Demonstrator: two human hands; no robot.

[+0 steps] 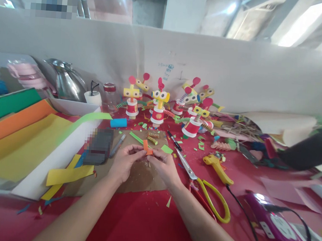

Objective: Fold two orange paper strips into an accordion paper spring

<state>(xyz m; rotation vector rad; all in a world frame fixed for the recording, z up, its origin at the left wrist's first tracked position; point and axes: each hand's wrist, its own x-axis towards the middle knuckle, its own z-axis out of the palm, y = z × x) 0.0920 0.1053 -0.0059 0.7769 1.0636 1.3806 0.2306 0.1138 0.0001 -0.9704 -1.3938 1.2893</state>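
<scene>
Between my fingertips is a small folded orange paper strip (146,146), one end of it standing upright. My left hand (129,159) pinches it from the left, and my right hand (162,164) grips it from the right. Both hands are just above a brown cardboard sheet (136,180). Beyond them lie two gold paper springs (152,139) and a light green strip (136,137). A green paper piece (167,149) rests by my right fingers. Scissors with yellow and red handles (191,173) lie to the right of that hand.
Several paper-cup figures (158,113) stand at the back. A yellow glue gun (217,168) and a purple power strip (274,218) with cables are on the right. At left, a white box (43,156) holds coloured sheets, beside yellow strips (70,175) and a blue roll (118,122).
</scene>
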